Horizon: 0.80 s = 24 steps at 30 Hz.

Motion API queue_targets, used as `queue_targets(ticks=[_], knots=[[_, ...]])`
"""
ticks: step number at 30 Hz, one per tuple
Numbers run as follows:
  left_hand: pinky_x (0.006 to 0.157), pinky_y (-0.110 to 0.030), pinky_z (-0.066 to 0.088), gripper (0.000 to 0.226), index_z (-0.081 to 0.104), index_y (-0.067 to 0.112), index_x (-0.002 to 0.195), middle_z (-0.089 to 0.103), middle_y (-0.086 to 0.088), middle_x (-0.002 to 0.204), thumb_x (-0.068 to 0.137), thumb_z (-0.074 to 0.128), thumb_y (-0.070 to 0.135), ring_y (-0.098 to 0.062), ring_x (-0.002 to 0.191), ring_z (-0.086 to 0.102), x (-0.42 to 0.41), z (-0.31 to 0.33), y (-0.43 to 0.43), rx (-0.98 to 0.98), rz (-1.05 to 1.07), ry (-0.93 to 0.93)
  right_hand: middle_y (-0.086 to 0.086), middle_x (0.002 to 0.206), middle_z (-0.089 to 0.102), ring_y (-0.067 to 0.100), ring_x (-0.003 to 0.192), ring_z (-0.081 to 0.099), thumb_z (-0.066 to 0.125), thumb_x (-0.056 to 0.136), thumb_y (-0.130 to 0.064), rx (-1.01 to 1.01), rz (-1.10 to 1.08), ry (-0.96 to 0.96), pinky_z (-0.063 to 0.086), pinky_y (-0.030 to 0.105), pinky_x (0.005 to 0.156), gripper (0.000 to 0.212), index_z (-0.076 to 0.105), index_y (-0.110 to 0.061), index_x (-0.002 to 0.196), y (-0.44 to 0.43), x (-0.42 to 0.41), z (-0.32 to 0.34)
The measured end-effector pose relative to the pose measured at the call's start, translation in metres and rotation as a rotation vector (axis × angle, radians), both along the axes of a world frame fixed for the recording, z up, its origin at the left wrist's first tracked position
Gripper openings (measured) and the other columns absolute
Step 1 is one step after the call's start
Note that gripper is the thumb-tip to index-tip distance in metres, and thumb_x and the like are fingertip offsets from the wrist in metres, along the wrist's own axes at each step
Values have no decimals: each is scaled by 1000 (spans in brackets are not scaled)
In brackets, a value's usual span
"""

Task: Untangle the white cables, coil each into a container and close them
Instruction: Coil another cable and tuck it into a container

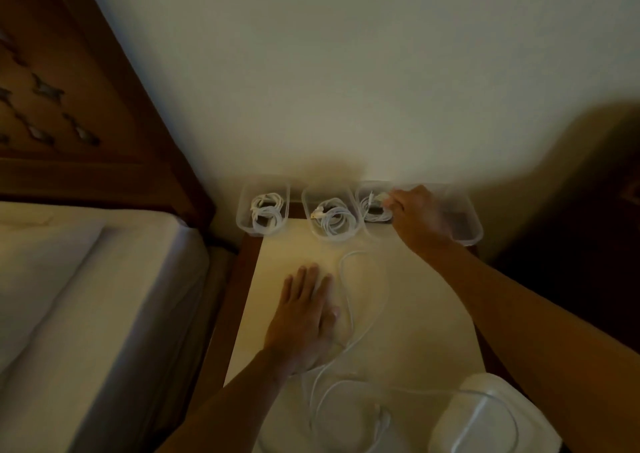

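Observation:
Along the wall stand clear plastic containers. The left container (244, 210) and the middle container (306, 207) each hold a coiled white cable. My right hand (417, 215) reaches into the third container (363, 193), and its blurred, curled fingertips pinch the end of the coiled cable (372, 210) inside. A fourth container (465, 226) to the right of that hand looks empty. My left hand (304, 310) lies flat with straight fingers on the cream tabletop (284, 265). A loose white cable (351, 310) runs beside its thumb and loops toward the near edge.
A stack of translucent lids (485, 414) sits at the table's near right corner, with the loose cable draped over it. A bed with white sheets (86, 297) and a wooden headboard (69, 106) stands to the left. A plain wall lies directly behind the containers.

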State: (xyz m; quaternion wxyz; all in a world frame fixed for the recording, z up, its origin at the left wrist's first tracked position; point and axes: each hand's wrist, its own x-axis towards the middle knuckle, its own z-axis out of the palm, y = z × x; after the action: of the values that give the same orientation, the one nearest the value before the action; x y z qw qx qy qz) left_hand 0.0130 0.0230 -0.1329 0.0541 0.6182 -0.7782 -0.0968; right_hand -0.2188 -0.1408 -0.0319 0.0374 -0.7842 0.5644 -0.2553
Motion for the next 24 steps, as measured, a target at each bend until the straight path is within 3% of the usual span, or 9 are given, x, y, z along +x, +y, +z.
queue_targets(ticks=[2, 4, 6, 9, 12, 15, 18, 21, 24], knots=[[129, -48, -2, 70, 10, 25, 165, -5, -8, 173, 104, 12, 59, -24, 158, -18, 0, -1, -1, -15, 4, 4, 15, 77, 64, 30, 72, 61, 62, 85, 3, 0, 68, 221, 37, 27, 58, 15, 70, -10, 85, 0, -3, -16], [129, -48, -1, 70, 13, 24, 165, -2, -8, 173, 104, 14, 59, -24, 159, -15, 0, -1, 0, -25, 3, 6, 14, 98, 62, 32, 90, 58, 55, 93, -9, 88, 53, 258, 50, 34, 63, 17, 70, -16, 97, 2, -3, -25], [129, -47, -1, 69, 16, 24, 165, 0, -8, 173, 105, 17, 58, -24, 159, -13, -1, -1, 1, -35, 7, 14, 8, 113, 63, 30, 107, 54, 54, 93, -9, 165, 90, 287, 55, 42, 77, 21, 71, -18, 102, 1, -3, -29], [129, -47, -2, 69, 16, 24, 165, 1, -8, 173, 105, 18, 57, -24, 159, -13, -1, 1, 1, -32, 11, 20, 5, 129, 60, 30, 125, 45, 49, 89, -1, 265, 146, 369, 48, 49, 101, 35, 70, -17, 112, -1, -4, -28], [129, -47, -2, 69, 15, 24, 165, 0, -8, 173, 104, 17, 58, -23, 159, -13, -2, 2, 1, -29, 15, 23, 12, 121, 61, 30, 115, 56, 48, 86, 4, 317, 152, 380, 52, 43, 98, 38, 73, -14, 108, -4, -7, -29], [129, -47, 0, 69, 16, 24, 164, 0, -7, 174, 104, 17, 58, -23, 159, -12, -2, 2, 2, -34, 21, 27, 12, 91, 66, 30, 86, 65, 49, 82, 8, 374, 151, 367, 51, 31, 72, 31, 74, -10, 87, -7, -4, -25], [129, -47, 0, 70, 15, 25, 165, -1, -7, 174, 103, 16, 59, -22, 159, -14, -2, 2, 1, -30, 24, 25, 4, 65, 52, 30, 68, 58, 49, 79, 9, 381, 183, 334, 50, 33, 64, 35, 56, -20, 60, -11, -3, -20], [129, -46, -1, 70, 14, 26, 165, -2, -6, 174, 103, 16, 59, -21, 159, -15, -2, 2, 1, -25, 31, 24, 8, 72, 63, 30, 73, 62, 53, 81, 6, 372, 221, 292, 54, 40, 76, 37, 63, -24, 63, -9, -3, -15], [129, -45, -3, 70, 14, 26, 165, -3, -6, 174, 103, 16, 60, -21, 158, -15, -2, 2, 1, -15, 33, 23, 10, 86, 72, 30, 81, 67, 59, 89, -3, 384, 206, 220, 53, 39, 80, 21, 76, -12, 80, -9, -4, -11]])
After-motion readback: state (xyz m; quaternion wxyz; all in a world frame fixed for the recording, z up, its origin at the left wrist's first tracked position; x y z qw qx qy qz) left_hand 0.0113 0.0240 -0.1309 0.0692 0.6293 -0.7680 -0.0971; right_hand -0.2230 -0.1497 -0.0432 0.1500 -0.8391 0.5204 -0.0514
